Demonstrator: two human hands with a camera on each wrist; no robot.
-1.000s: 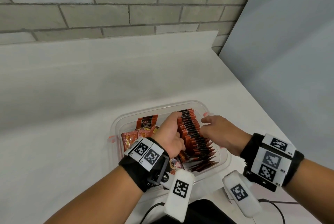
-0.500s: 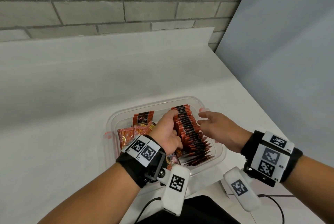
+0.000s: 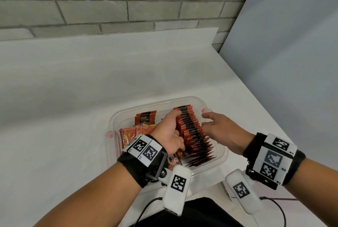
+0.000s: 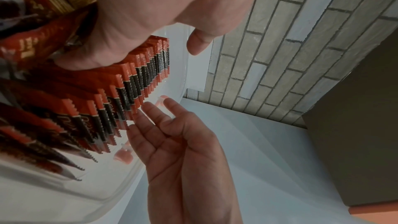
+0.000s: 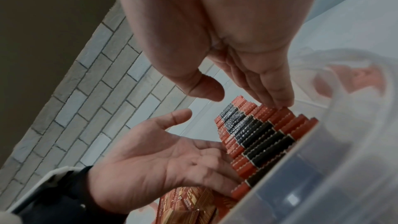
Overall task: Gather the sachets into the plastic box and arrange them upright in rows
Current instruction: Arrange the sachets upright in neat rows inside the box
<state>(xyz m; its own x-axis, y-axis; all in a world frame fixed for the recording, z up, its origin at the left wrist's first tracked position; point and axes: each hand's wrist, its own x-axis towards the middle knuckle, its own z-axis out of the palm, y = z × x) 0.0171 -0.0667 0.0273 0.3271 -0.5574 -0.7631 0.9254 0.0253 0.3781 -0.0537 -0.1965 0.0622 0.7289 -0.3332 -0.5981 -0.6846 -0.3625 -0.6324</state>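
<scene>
Grey brick wall [image 3: 109, 7] fills the top of the head view, and below it a white tabletop [image 3: 64, 89] spreads across the middle and left of the frame. Low in the centre of the frame sits the clear plastic box [image 3: 222, 155], with small orange clips at its rim. Along the right half of the box stands a long row of sachets [image 3: 193, 131], orange with black bands, upright at the far end and leaning over toward the near end. At the left of the box lie loose sachets [image 3: 128, 134], flat and overlapping, one of them propped against the far wall.

The left hand [image 3: 169, 131] reaches into the box, its straight fingers [image 5: 215, 164] pressed flat against the left face of the row, thumb held free. The right hand [image 3: 222, 131] is on the row's right side, fingers [image 4: 137, 134] extended and relaxed, grasping nothing; their tips touch the top edges of the sachets.
</scene>
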